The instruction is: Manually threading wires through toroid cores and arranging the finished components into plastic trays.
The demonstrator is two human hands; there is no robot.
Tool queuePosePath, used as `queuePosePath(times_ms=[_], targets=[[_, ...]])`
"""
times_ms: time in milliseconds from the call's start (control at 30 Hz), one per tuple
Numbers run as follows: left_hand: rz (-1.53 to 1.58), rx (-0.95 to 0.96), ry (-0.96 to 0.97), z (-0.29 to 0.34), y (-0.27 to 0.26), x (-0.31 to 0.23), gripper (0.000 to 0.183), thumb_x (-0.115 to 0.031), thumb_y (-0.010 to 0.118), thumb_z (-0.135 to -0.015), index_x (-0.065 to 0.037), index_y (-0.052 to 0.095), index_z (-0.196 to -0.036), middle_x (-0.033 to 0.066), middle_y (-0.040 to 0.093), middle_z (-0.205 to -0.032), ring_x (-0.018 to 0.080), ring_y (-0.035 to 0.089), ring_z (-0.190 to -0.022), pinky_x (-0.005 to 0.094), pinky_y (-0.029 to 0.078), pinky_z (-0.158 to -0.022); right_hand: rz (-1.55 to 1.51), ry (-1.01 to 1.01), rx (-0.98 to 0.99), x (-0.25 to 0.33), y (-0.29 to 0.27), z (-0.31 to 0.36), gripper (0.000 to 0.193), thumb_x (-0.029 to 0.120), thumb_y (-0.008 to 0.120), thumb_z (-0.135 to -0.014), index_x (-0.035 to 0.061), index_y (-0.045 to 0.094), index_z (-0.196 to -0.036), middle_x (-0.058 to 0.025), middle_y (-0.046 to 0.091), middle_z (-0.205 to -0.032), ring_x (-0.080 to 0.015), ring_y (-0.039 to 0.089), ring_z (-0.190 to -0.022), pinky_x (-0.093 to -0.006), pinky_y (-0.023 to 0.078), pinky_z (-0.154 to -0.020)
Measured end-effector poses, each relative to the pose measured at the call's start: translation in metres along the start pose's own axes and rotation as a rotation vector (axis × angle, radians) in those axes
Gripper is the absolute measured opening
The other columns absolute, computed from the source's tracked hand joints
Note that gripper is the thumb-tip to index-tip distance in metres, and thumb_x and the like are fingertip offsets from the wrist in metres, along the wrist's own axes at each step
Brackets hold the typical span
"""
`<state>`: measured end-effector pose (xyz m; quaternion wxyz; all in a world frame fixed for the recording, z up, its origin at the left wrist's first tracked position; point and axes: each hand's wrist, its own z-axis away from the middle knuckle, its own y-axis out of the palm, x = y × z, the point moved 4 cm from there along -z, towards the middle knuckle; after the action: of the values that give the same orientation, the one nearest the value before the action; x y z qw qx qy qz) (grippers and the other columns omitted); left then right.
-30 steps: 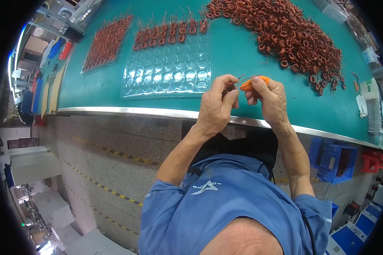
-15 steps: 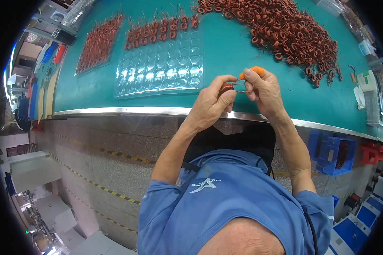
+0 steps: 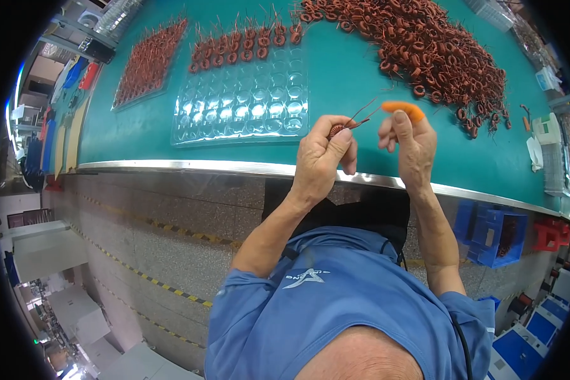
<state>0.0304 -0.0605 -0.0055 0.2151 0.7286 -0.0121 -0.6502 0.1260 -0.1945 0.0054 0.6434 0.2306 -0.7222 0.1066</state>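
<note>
My left hand [image 3: 321, 152] pinches a copper-wound toroidal coil [image 3: 337, 130] between thumb and fingers, just past the table's front edge. Two wire leads [image 3: 363, 121] stick out from the coil toward the upper right. My right hand [image 3: 410, 142] is to the right of those leads, its fingers partly bent and apart, with nothing visible in them. An orange finger cot [image 3: 404, 109] covers its index finger, close to the lead ends. Beyond my left hand lies a clear plastic tray [image 3: 240, 130] with round pockets; similar coils [image 3: 247, 47] stand in its far rows, leads upward.
A big heap of loose coils [image 3: 443, 57] covers the table's far right. Another tray full of coils [image 3: 149, 66] lies at the left. The green tabletop [image 3: 345, 69] ends in a metal edge [image 3: 221, 165]. Blue bins [image 3: 497, 234] stand below at the right.
My right hand has moved right, away from the coil, and its fingers have come off the leads. The leads now point up and right. My left hand keeps its hold, shifted slightly right.
</note>
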Motion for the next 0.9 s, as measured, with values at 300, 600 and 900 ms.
queuePosePath(times_ms=[300,600,900], targets=[[-0.688,0.055,0.376,-0.001,0.000,-0.020,0.025,-0.013,0.056,-0.095,-0.002,0.052,-0.117,0.0147,0.064,-0.089,0.0222,0.065,-0.075,0.0325,0.051,-0.067,-0.044,0.259,0.225,-0.004,0.012,0.005,0.027,0.028,0.062,-0.093,0.0009,0.066,-0.090,-0.0014,0.061,-0.065,-0.0066,0.055,-0.051,-0.0183,0.039,-0.045],[-1.034,0.571,0.462,-0.002,0.007,-0.047,0.039,-0.004,0.067,-0.080,-0.008,0.053,-0.116,0.0068,0.055,-0.084,0.0250,0.060,-0.077,0.0363,0.050,-0.067,-0.218,0.606,0.391,-0.019,0.003,0.011,0.025,0.026,0.065,-0.091,0.0018,0.066,-0.087,-0.0005,0.060,-0.064,-0.0038,0.051,-0.048,-0.0158,0.037,-0.042],[-1.500,0.574,0.642,0.005,0.009,-0.020,0.023,-0.009,0.062,-0.084,-0.003,0.052,-0.104,0.0092,0.051,-0.081,0.0229,0.058,-0.074,0.0343,0.049,-0.066,0.033,0.584,0.300,-0.020,-0.001,0.018,0.021,0.021,0.065,-0.089,0.0003,0.065,-0.084,0.0001,0.057,-0.062,-0.0035,0.050,-0.048,-0.0180,0.037,-0.043]])
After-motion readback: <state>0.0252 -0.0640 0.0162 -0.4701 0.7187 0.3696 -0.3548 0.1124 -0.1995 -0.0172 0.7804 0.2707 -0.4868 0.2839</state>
